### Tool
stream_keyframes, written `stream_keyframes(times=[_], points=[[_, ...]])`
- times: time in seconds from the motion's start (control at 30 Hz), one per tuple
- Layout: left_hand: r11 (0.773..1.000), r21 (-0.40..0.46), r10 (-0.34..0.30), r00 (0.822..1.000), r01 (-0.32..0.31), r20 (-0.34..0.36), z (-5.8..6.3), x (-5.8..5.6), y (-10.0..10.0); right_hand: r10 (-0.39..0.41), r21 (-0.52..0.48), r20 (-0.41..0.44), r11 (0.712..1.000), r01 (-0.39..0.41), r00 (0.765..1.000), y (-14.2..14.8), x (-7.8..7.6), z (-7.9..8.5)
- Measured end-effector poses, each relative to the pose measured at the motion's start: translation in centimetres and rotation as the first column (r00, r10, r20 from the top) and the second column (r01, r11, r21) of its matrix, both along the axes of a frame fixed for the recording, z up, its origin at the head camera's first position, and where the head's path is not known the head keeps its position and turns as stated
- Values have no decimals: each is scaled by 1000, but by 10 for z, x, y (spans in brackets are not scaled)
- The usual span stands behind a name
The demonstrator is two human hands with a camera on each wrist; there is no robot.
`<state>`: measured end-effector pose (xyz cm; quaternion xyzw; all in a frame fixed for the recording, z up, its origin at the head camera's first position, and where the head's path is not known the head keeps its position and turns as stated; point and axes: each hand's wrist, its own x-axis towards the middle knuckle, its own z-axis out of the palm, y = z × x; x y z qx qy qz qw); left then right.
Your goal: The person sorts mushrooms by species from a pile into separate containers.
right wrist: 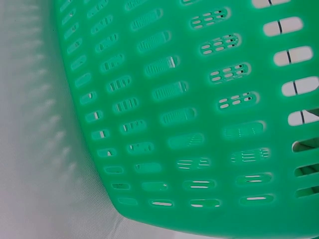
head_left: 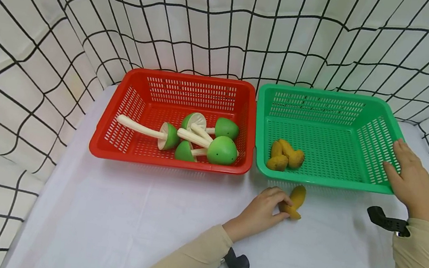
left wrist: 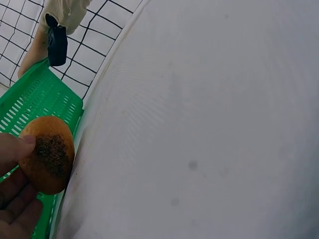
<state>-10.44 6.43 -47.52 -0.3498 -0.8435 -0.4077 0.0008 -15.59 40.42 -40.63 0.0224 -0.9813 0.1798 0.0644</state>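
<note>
My left hand [head_left: 262, 212] pinches a yellow-brown lobed piece [head_left: 298, 197] that looks like ginger, close to the cloth just in front of the green basket [head_left: 327, 182]. The left wrist view shows one rounded end of that piece [left wrist: 47, 154], with a dark, rough patch and the thumb against its side. At the basket's right end, my right hand [head_left: 414, 180] rests over the rim with fingers extended. Several similar yellow-brown pieces [head_left: 295, 158] lie in the basket's front left corner. Only the slotted green wall [right wrist: 149, 119] fills the right wrist view; the hand is out of sight there.
A red basket [head_left: 169, 163] stands to the left of the green one, holding several green-capped toy mushrooms [head_left: 222, 150] with pale stems. Both sit on a white cloth [head_left: 124, 222]. Black-and-white checked fabric [head_left: 229, 30] rises behind and at the sides.
</note>
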Motion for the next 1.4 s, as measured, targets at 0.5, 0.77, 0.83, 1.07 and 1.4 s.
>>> stream_keyframes(times=[0.5, 0.77, 0.83, 1.07, 1.4], points=[[1000, 6, -22, 999, 22, 50, -1, -2, 0, 12, -4, -5, 1000, -12, 1000, 0, -1, 1], [999, -10, -40, 995, 41, 90, -1, -3, -3, 13, -5, -7, 1000, -13, 1000, 0, -2, 0], [999, -24, -38, 995, 41, 93, -1, -3, -3, 12, -4, -6, 1000, -12, 1000, 0, -1, 0], [998, -52, -41, 994, 46, 100, -1, -1, -4, 9, -6, -4, 1000, -9, 1000, 0, 0, 1], [998, -29, -59, 996, 61, 73, 0, 2, -6, 6, -2, -5, 1000, -6, 1000, 0, 0, 1]])
